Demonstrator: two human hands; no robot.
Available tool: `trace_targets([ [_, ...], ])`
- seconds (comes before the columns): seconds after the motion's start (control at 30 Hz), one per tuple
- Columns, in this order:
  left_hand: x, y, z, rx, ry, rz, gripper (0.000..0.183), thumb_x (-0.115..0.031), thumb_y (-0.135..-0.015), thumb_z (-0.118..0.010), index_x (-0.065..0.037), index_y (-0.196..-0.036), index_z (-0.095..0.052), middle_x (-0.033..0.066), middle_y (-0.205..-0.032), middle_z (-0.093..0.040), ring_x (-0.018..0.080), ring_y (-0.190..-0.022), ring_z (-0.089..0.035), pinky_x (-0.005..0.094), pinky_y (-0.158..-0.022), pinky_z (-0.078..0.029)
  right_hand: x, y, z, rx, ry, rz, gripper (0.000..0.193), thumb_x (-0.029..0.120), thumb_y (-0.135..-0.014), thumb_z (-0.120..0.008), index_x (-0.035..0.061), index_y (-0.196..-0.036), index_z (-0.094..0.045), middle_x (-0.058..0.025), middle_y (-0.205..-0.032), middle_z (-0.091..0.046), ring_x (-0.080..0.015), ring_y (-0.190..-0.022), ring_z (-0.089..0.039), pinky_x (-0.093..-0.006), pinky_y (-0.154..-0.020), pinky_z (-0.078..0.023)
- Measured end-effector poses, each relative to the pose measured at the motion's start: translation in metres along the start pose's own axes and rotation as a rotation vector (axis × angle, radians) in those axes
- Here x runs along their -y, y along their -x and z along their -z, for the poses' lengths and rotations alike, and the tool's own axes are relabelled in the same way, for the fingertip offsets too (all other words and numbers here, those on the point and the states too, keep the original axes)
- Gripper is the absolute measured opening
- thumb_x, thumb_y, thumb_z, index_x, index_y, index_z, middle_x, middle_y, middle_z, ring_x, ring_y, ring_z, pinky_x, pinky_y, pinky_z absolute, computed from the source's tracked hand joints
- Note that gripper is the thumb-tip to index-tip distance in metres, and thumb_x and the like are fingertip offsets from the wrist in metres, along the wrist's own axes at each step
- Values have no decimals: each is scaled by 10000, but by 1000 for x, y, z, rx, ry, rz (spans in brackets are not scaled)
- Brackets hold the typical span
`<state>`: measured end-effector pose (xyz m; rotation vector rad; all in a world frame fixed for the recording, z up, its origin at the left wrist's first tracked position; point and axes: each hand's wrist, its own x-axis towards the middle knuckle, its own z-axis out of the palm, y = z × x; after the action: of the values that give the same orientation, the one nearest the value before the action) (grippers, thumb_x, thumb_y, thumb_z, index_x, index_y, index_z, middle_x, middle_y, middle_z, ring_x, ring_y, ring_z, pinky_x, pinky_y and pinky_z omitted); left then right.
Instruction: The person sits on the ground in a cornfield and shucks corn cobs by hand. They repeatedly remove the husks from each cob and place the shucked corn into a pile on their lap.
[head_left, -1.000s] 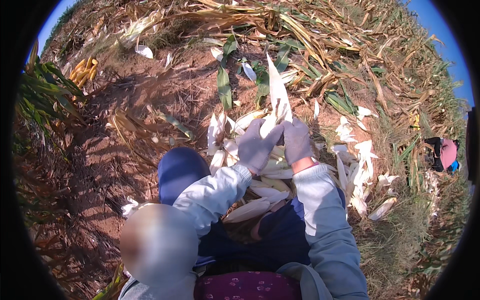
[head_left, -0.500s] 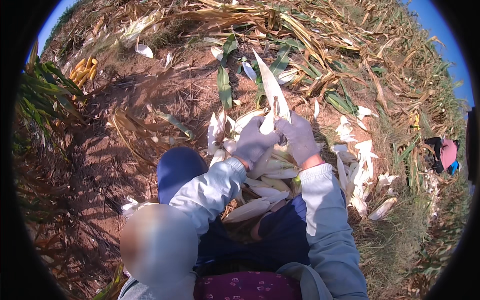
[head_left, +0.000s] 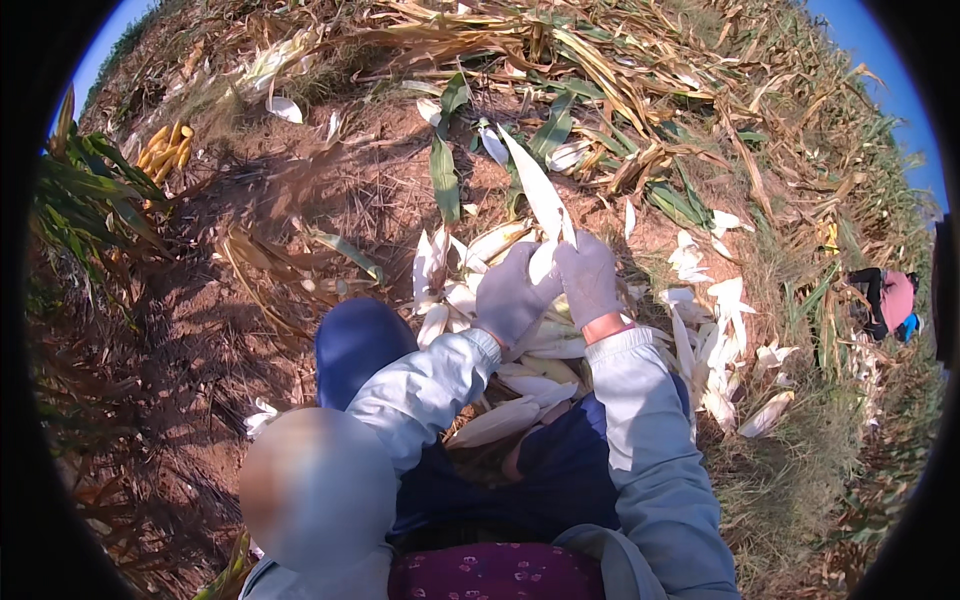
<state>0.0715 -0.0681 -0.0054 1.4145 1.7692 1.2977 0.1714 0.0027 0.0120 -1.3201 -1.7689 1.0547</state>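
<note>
Husking corn: left hand [head_left: 512,298] and right hand [head_left: 588,280], gloved, both closed on one corn ear [head_left: 538,195] above the lap. Stripped husks [head_left: 700,340] piled around; yellow cobs [head_left: 165,150] heaped far left. Ear still mostly wrapped.

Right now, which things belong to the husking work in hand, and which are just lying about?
In hand:
- left hand and right hand, gloved, gripping a pale corn husk
- heap of stripped husks at the lap

Lying about:
- yellow cobs far left
- green leaves
- dry stalks
- distant person
</note>
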Motion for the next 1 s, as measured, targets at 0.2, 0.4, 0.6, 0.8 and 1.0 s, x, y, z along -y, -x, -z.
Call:
trace_targets([
  [0.2, -4, -5, 0, -112, -81, -199, 432, -364, -853, -575, -23, -1116, -539, 192, -980, -601, 338, -905, -586, 395, -745, -455, -9, -5, -5, -131, -250, -135, 205, 141, -786, -498, -43, -798, -587, -62, -654, -541, -136, -584, -481, -291, -527, -379],
  [0.4, -23, -29, 19, 67, -204, -113, 355, -381, -875, -544, -58, -1020, -569, 151, -899, -570, 293, -810, -570, 379, -701, -449, -4, -17, 2, -261, -518, -89, 185, 96, -812, -481, -39, -861, -597, -70, -663, -548, -133, -507, -514, -280, -470, -428],
  [0.6, -4, -49, 24, 289, 701, 262, 389, -427, -878, -548, -56, -994, -569, 21, -822, -584, 131, -728, -552, 319, -663, -459, 15, -19, -2, -216, -896, -195, 179, 92, -824, -476, -16, -901, -596, -47, -652, -527, -95, -409, -454, -234, -351, -345],
  [0.8, 17, -63, 17, 267, 922, 442, 413, -411, -841, -623, -57, -1037, -539, 60, -903, -588, 161, -739, -578, 319, -638, -487, 13, -34, 3, 61, -951, -190, 198, 116, -822, -484, 3, -933, -604, -31, -689, -537, -88, -435, -475, -242, -357, -357],
  [1.0, 33, -76, 6, 201, 1080, 601, 443, -475, -862, -548, -61, -1019, -556, 97, -946, -588, 225, -857, -598, 402, -674, -510, 21, -38, 7, 165, -400, 33, 288, 200, -785, -601, 4, -992, -569, -75, -779, -575, -169, -694, -591, -296, -601, -486],
])
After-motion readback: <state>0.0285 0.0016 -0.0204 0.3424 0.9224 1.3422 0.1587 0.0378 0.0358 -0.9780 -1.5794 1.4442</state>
